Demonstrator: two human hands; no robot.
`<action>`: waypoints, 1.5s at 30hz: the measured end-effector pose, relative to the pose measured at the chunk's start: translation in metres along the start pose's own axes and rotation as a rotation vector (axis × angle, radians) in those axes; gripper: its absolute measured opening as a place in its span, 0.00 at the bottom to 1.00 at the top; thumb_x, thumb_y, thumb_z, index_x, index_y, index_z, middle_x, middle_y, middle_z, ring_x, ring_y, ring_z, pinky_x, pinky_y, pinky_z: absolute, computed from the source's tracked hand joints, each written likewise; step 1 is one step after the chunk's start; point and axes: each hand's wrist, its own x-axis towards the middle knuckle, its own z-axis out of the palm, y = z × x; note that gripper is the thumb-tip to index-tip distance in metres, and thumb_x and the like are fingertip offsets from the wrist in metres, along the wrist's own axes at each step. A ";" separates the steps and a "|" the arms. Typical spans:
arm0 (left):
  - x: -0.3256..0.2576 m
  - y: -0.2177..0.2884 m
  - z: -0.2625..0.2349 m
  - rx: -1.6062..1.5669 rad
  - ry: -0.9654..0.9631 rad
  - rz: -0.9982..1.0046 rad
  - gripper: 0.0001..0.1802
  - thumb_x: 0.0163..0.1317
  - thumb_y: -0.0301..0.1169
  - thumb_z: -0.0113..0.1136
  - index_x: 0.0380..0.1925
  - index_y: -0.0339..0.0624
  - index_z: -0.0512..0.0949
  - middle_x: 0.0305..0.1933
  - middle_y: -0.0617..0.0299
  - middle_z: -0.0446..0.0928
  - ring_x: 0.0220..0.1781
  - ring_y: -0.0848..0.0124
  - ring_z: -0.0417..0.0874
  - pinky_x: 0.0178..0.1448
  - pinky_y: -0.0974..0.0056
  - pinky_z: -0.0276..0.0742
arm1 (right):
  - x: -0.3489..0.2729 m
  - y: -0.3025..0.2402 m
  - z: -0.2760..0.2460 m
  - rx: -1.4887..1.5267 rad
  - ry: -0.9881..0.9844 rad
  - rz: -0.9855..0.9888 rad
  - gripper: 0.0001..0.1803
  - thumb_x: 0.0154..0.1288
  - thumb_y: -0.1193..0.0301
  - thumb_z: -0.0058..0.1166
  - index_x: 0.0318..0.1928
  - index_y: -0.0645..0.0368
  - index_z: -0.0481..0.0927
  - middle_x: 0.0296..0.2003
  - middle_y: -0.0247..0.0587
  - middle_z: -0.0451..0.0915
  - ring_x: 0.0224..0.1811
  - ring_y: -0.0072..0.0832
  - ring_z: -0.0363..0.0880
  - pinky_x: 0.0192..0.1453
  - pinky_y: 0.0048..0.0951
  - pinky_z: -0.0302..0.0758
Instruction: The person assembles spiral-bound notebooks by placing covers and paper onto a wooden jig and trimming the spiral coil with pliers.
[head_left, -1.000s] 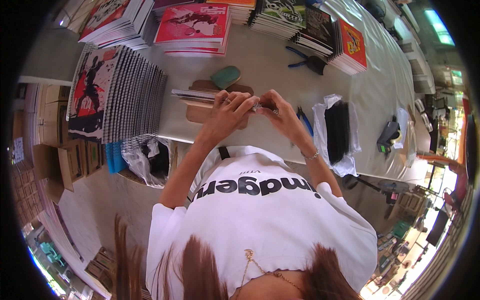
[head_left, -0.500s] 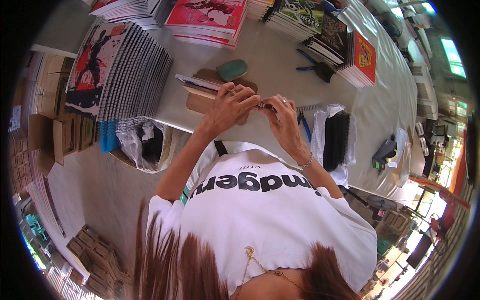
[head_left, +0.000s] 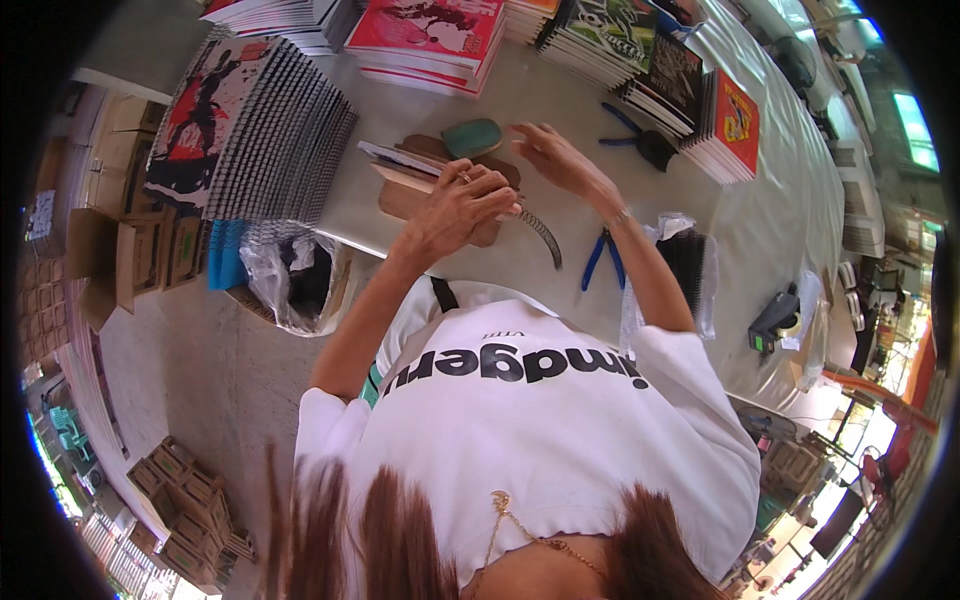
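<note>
My left hand point(head_left: 462, 207) is closed over the edge of a notebook point(head_left: 398, 157) that rests on a brown wooden stand point(head_left: 402, 199). Out from under its fingertips a dark spiral binding coil point(head_left: 543, 236) trails to the right and curves down, its free end over the table. Exactly how far the coil sits in the pages is hidden by my fingers. My right hand point(head_left: 556, 160) is held off to the right of the notebook, empty, with fingers stretched toward a rounded green block point(head_left: 472, 137) at the back of the stand.
Spiral-bound notebooks point(head_left: 255, 125) stand in a tall stack at left. Stacks of red point(head_left: 425, 40), green point(head_left: 600, 38) and orange point(head_left: 728, 125) books line the back. Blue-handled pliers point(head_left: 603, 262), another blue-handled tool point(head_left: 640, 140) and bagged black coils point(head_left: 688, 265) lie to the right.
My right hand has let go of the coil and moved up and away toward the green block. The coil's loose end now hangs in a downward curve. My left hand stays on the notebook.
</note>
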 end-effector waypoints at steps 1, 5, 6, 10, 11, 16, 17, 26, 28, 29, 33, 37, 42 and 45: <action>0.000 0.001 0.002 -0.034 0.018 -0.021 0.14 0.61 0.38 0.57 0.48 0.54 0.74 0.49 0.68 0.75 0.56 0.70 0.74 0.67 0.55 0.57 | 0.015 0.002 0.013 -0.006 0.006 -0.043 0.23 0.73 0.57 0.47 0.62 0.54 0.70 0.53 0.53 0.74 0.58 0.48 0.67 0.57 0.44 0.68; -0.003 0.002 0.009 -0.025 0.083 -0.031 0.16 0.59 0.36 0.58 0.48 0.51 0.75 0.49 0.65 0.74 0.57 0.67 0.74 0.67 0.54 0.57 | 0.051 -0.004 0.051 -0.140 0.006 -0.175 0.29 0.70 0.50 0.48 0.65 0.49 0.66 0.59 0.59 0.68 0.66 0.53 0.58 0.64 0.48 0.63; -0.003 0.002 0.008 -0.017 0.083 -0.040 0.16 0.59 0.36 0.58 0.48 0.51 0.75 0.49 0.65 0.74 0.57 0.67 0.74 0.67 0.54 0.57 | 0.056 -0.004 0.057 -0.203 -0.046 -0.166 0.29 0.68 0.49 0.50 0.64 0.47 0.67 0.59 0.60 0.68 0.67 0.54 0.56 0.65 0.51 0.61; 0.001 0.006 0.006 -0.015 0.132 -0.045 0.14 0.58 0.37 0.59 0.44 0.53 0.75 0.47 0.68 0.74 0.54 0.70 0.74 0.67 0.54 0.57 | 0.061 -0.003 0.054 -0.298 -0.100 -0.228 0.29 0.62 0.53 0.55 0.62 0.46 0.69 0.58 0.61 0.67 0.67 0.55 0.56 0.68 0.53 0.58; 0.000 0.006 0.006 -0.014 0.195 -0.050 0.13 0.57 0.38 0.60 0.43 0.55 0.74 0.45 0.70 0.74 0.52 0.72 0.75 0.67 0.55 0.57 | 0.059 0.003 0.055 -0.296 -0.104 -0.233 0.29 0.62 0.53 0.55 0.62 0.46 0.69 0.58 0.61 0.67 0.67 0.55 0.56 0.68 0.53 0.58; 0.001 0.004 0.009 -0.019 0.139 -0.027 0.13 0.59 0.38 0.58 0.43 0.51 0.75 0.44 0.68 0.75 0.54 0.70 0.75 0.69 0.54 0.56 | 0.035 0.031 0.031 -0.382 0.088 -0.107 0.37 0.53 0.55 0.66 0.64 0.46 0.70 0.65 0.58 0.63 0.67 0.53 0.61 0.64 0.48 0.68; 0.002 0.005 0.010 0.029 0.148 -0.040 0.12 0.60 0.39 0.58 0.43 0.51 0.75 0.44 0.68 0.75 0.54 0.70 0.75 0.70 0.54 0.56 | 0.031 0.030 0.023 -0.383 0.088 -0.106 0.37 0.53 0.55 0.66 0.64 0.46 0.70 0.65 0.58 0.63 0.67 0.53 0.61 0.64 0.48 0.68; 0.005 0.033 -0.009 0.250 0.396 -0.567 0.29 0.45 0.56 0.70 0.41 0.50 0.77 0.59 0.60 0.68 0.70 0.58 0.61 0.74 0.39 0.43 | -0.021 0.003 -0.040 0.901 -0.385 0.021 0.40 0.56 0.49 0.67 0.62 0.59 0.71 0.52 0.36 0.76 0.56 0.23 0.72 0.60 0.27 0.70; 0.001 0.027 -0.001 0.206 0.409 -0.595 0.28 0.42 0.54 0.73 0.38 0.49 0.77 0.60 0.59 0.67 0.71 0.56 0.59 0.74 0.41 0.45 | -0.029 -0.011 -0.044 0.943 -0.426 -0.073 0.39 0.55 0.48 0.67 0.61 0.59 0.74 0.52 0.37 0.78 0.55 0.24 0.73 0.57 0.24 0.70; -0.002 0.023 0.000 0.168 0.425 -0.631 0.28 0.40 0.52 0.75 0.36 0.49 0.77 0.61 0.57 0.66 0.71 0.53 0.58 0.74 0.42 0.46 | -0.032 -0.019 -0.047 0.982 -0.477 -0.174 0.38 0.54 0.47 0.68 0.59 0.58 0.76 0.52 0.39 0.79 0.53 0.25 0.75 0.55 0.22 0.71; -0.002 0.014 -0.003 0.022 0.440 -0.517 0.26 0.38 0.45 0.78 0.33 0.47 0.76 0.55 0.58 0.69 0.70 0.53 0.60 0.72 0.46 0.52 | -0.032 -0.037 -0.049 0.731 -0.497 -0.167 0.37 0.53 0.48 0.67 0.57 0.61 0.78 0.50 0.39 0.80 0.52 0.25 0.76 0.53 0.22 0.71; -0.001 0.013 -0.008 0.015 0.367 -0.527 0.24 0.35 0.39 0.80 0.31 0.45 0.76 0.44 0.59 0.71 0.61 0.55 0.66 0.65 0.50 0.59 | -0.029 -0.031 -0.039 0.563 -0.383 0.125 0.35 0.54 0.52 0.68 0.56 0.63 0.78 0.47 0.39 0.81 0.49 0.25 0.76 0.55 0.24 0.71; -0.004 0.002 -0.015 -0.022 0.343 -0.464 0.23 0.34 0.36 0.80 0.29 0.44 0.76 0.40 0.59 0.71 0.54 0.56 0.68 0.61 0.52 0.61 | -0.036 -0.059 -0.044 0.548 -0.414 0.097 0.34 0.55 0.53 0.67 0.56 0.64 0.78 0.46 0.37 0.80 0.46 0.23 0.77 0.52 0.24 0.73; -0.006 -0.006 -0.018 -0.125 0.231 -0.485 0.23 0.38 0.41 0.78 0.31 0.43 0.77 0.43 0.58 0.70 0.56 0.56 0.67 0.64 0.47 0.58 | -0.044 -0.073 -0.044 0.633 -0.390 -0.073 0.31 0.58 0.56 0.66 0.57 0.62 0.77 0.45 0.37 0.80 0.45 0.21 0.76 0.51 0.22 0.72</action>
